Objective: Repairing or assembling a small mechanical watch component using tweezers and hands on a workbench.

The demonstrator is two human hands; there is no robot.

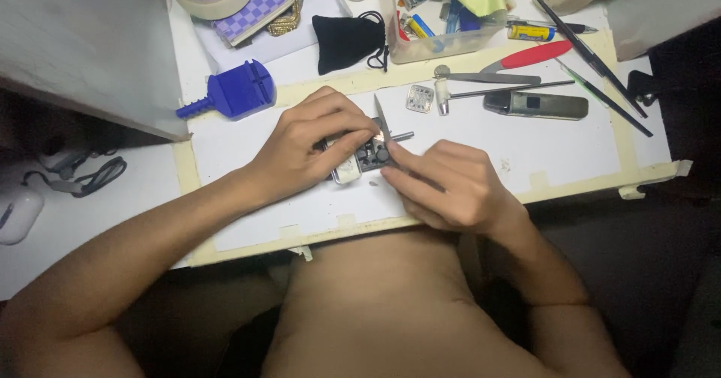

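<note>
Left hand (312,141): gripping a small silver metal watch case (359,160) on the white counter (526,145).
Right hand (443,183): pinching a thin silver blade (381,117), prying over the case.
Next move: calling for steady leverage.

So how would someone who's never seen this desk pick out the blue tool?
Start at the white paper sheet taped over the desk. Just off its upper-left corner, past the left hand, lies the blue plastic tool. It's the only blue, paddle-shaped block, with a ridged handle.
</note>
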